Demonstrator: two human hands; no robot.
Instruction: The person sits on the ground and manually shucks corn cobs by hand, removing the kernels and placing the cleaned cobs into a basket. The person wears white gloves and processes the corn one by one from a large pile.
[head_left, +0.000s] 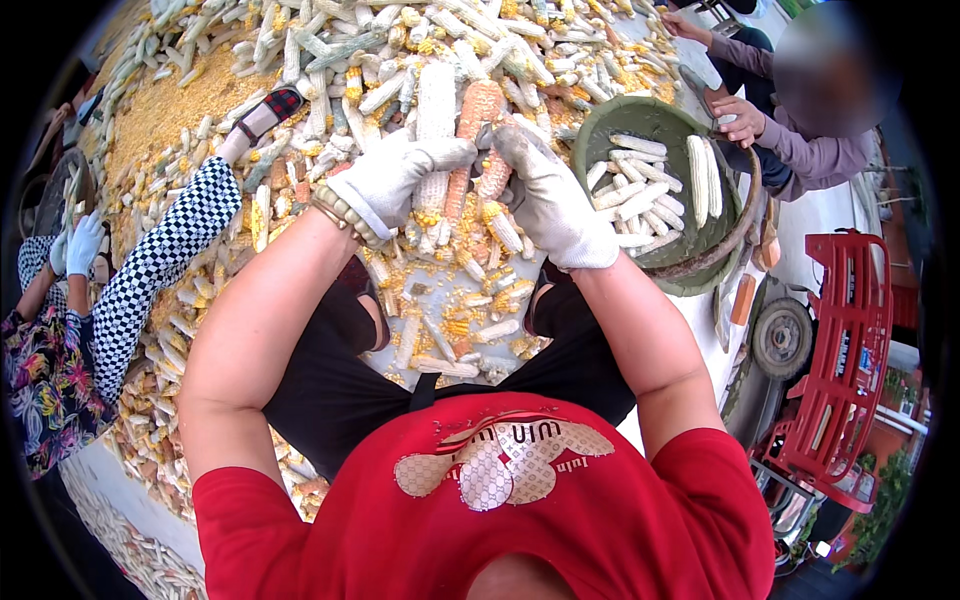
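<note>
My left hand (397, 180), in a white work glove, has its thumb across a large white corn cob (435, 97). Alongside that cob stands a long reddish corn cob (476, 105), which the left thumb tip reaches; how firmly it is held is unclear. My right hand (544, 191), gloved in white with dirty fingertips, grips a shorter reddish cob (495, 178) close to the left hand. The two hands nearly meet in front of me. Below them, stripped and partly kernelled cobs (502, 229) lie among loose yellow kernels.
A green basket (600, 120) with a curved handle, holding white cobs, stands at right. Beside it sits a person (817, 154). Another person (67, 360) in blue gloves is at left. A cob heap (360, 45) spreads ahead. A red vehicle (847, 352) stands far right.
</note>
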